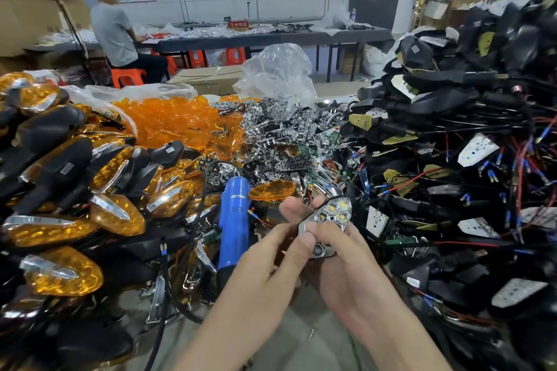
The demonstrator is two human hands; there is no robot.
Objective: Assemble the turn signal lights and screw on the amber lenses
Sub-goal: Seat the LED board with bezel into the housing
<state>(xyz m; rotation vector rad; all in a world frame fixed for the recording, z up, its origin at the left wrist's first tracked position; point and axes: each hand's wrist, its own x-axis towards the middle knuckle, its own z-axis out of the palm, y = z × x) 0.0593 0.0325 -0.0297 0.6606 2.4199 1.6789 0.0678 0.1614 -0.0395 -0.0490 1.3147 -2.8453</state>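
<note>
Between my two hands, low in front of me, sits the turn signal light (327, 220): a dark body with a chrome reflector facing up and a cluster of pale LEDs showing at its wide end. My left hand (271, 256) pinches it from the left, thumb pressed on the reflector's narrow end and a fingertip curled up behind the far edge. My right hand (355, 277) cups it from below and from the right, fingers wrapped round the body. Both grips are closed on this one part, and its reflector is not yet covered by a lens.

Just past my fingertips a loose amber lens (272, 191) lies on the heap. Left of that, the blue electric screwdriver (233, 220) lies lengthwise among the parts, touched by neither hand.

To my left are the finished lights (75, 190), black with amber fronts. Farther back is a pile of amber lenses (180, 120), with a heap of chrome reflectors (280, 126) beside it and a clear plastic bag (277, 72) behind. To my right rises a mound of black housings (452, 129) tangled in red and black wires.

Across the room a person in a grey shirt (114, 36) sits on an orange stool (128, 75) at a long table (241, 43).
</note>
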